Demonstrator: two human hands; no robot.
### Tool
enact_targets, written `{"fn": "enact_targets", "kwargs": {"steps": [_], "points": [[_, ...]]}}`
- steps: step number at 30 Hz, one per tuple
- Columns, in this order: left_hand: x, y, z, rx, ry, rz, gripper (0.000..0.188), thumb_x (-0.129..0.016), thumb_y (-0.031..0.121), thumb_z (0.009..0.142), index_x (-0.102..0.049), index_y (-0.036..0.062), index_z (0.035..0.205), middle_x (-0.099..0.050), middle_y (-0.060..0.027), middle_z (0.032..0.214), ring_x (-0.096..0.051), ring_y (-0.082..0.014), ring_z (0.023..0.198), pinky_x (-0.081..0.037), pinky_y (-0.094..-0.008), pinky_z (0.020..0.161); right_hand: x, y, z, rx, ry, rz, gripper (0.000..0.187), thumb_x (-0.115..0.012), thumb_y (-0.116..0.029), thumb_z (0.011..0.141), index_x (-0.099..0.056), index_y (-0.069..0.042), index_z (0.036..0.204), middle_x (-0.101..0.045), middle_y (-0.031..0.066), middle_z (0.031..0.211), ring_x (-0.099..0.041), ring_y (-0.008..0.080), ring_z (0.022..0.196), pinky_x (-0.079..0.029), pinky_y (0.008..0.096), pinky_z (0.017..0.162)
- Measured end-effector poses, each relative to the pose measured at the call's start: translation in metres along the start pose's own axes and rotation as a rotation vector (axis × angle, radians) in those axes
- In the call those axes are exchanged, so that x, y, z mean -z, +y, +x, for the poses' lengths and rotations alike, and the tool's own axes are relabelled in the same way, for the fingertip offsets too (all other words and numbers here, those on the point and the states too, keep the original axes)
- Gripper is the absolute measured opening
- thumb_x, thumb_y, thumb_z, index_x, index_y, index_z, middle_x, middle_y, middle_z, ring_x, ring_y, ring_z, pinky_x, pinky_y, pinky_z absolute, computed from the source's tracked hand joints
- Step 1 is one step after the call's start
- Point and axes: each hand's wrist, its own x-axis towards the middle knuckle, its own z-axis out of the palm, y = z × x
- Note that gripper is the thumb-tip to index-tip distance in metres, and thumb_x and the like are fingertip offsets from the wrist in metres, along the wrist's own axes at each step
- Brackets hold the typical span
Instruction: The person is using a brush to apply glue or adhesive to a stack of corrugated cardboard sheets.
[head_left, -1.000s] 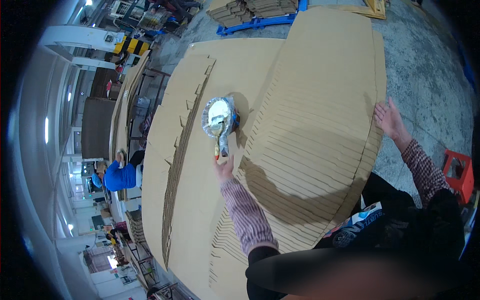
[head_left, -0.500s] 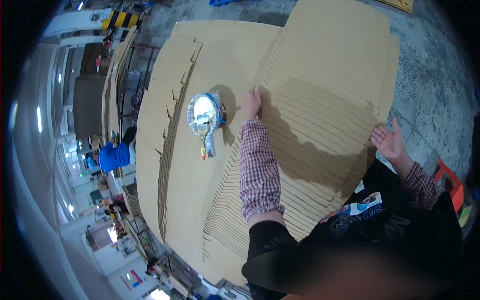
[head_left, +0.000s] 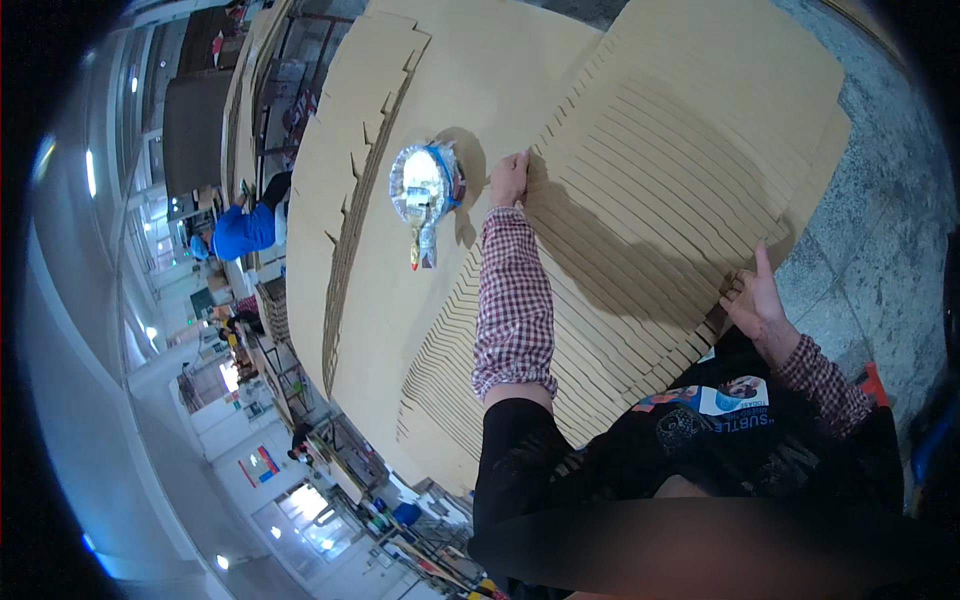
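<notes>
Fanned cardboard sheets (head_left: 650, 220) dominate here! Left of them, a lined pot (head_left: 398, 183) of white paste. Left hand (head_left: 508, 178): fingers curled together at the sheets' edge, pinch hidden; right hand (head_left: 755, 300): fingers bent at the opposite edge, thumb spread. Edge-handling, apparently; it calls for even, two-handed control. Brush (head_left: 415, 243) leans in the pot.

Head fisheye, looking down on cardboard (head_left: 710, 75), apparently tilted

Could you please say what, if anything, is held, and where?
The left hand is at the left edge of fanned brown cardboard sheets, the right hand at their near edge; holding cannot be told.
</notes>
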Motion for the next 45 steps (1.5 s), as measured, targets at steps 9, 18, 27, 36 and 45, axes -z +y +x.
{"fn": "enact_targets", "kwargs": {"steps": [9, 18, 27, 36, 45], "points": [[-0.018, 0.024, -0.05, -0.328, 0.586, 0.059, 0.043, -0.059, 0.024, 0.084, -0.051, 0.0019, 0.12, -0.055, -0.0231, 0.114, -0.052, -0.0388, 0.105, -0.038, -0.0445, 0.093, 0.048, -0.042, -0.022, -0.144, -0.012, -0.144, 0.076, -0.052, -0.053, 0.085, -0.03, 0.0, 0.134, -0.039, 0.0116, 0.128, -0.034, 0.024, 0.121, -0.029, 0.0355, 0.099], [-0.062, 0.011, -0.289, 0.008, 0.619, 0.013, 0.057, -0.057, 0.023, 0.085, -0.036, 0.0049, 0.134, -0.024, -0.0211, 0.143, -0.018, -0.0388, 0.134, -0.016, -0.0497, 0.109, -0.222, 0.029, 0.029, 0.99, -0.929, -1.224, 0.017, -0.055, -0.013, 0.089, -0.057, -0.001, 0.101, -0.057, 0.0003, 0.093, -0.053, 0.0081, 0.084, -0.043, 0.021, 0.075], [-0.059, -0.05, -0.34, 0.356, 0.702, 0.01, 0.075, -0.058, 0.043, 0.079, -0.032, 0.001, 0.135, -0.016, -0.0246, 0.145, -0.011, -0.0396, 0.136, -0.01, -0.0485, 0.11, -0.404, 0.34, 0.214, 1.714, -1.31, -1.961, 0.018, -0.043, -0.005, 0.084, -0.055, -0.002, 0.097, -0.055, 0.0167, 0.1, -0.054, 0.0349, 0.096, -0.044, 0.0435, 0.079], [-0.06, -0.05, -0.349, 0.346, 0.686, -0.123, 0.076, -0.051, 0.054, 0.081, -0.035, 0.0028, 0.134, -0.016, -0.0234, 0.145, -0.011, -0.0385, 0.136, -0.011, -0.0476, 0.11, -0.418, 0.365, 0.247, 1.782, -1.411, -2.457, 0.048, -0.058, 0.0, 0.071, -0.042, -0.004, 0.116, -0.044, 0.0175, 0.11, -0.055, 0.0389, 0.093, -0.049, 0.0443, 0.074], [-0.054, -0.06, -0.355, 0.333, 0.7, -0.104, 0.075, -0.052, 0.054, 0.081, -0.036, 0.0021, 0.133, -0.018, -0.0227, 0.145, -0.012, -0.0378, 0.136, -0.012, -0.0471, 0.11, -0.437, 0.381, 0.239, 1.862, -1.464, -2.482, 0.047, -0.068, -0.004, 0.067, -0.047, -0.005, 0.109, -0.049, 0.0176, 0.104, -0.055, 0.0355, 0.094, -0.047, 0.0431, 0.074]]}}
